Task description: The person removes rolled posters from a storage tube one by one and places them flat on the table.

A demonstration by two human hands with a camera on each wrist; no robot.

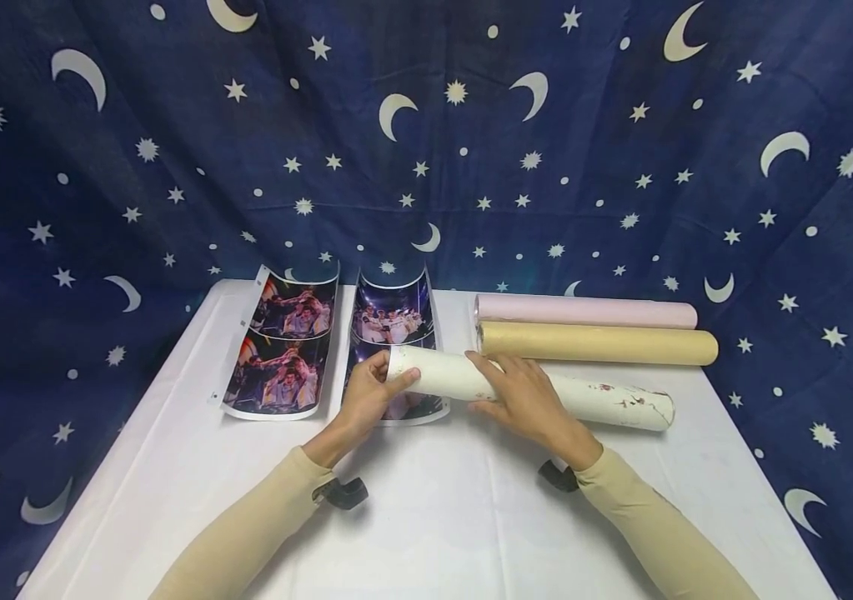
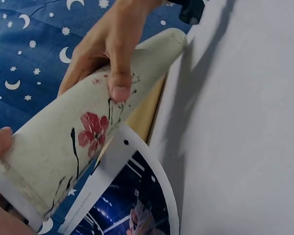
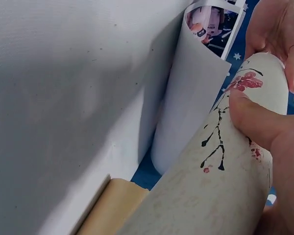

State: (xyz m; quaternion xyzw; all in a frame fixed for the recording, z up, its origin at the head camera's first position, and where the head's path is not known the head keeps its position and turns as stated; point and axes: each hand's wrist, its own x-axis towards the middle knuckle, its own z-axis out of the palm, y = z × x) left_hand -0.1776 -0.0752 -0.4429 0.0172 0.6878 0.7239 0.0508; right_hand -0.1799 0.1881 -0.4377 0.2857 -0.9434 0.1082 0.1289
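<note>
A cream paper roll (image 1: 599, 402) printed with red flowers and dark twigs is held by both hands above the white table. At its left end, my left hand (image 1: 368, 392) grips the rim, thumb on the near side and fingers behind. My right hand (image 1: 527, 398) holds the roll around its middle, the thumb lying along the flower print (image 3: 246, 82) in the right wrist view. Beneath the roll's left end lies a curled photo sheet (image 1: 393, 310), partly covered by it. Close behind the right hand rests a yellow roll (image 1: 599, 343).
A pink roll (image 1: 584, 310) lies behind the yellow one at the back right. Another curled photo sheet (image 1: 283, 346) sits on the left of the white table (image 1: 426, 517). Blue cloth (image 1: 426, 150) with moons and stars hangs behind and beside the table.
</note>
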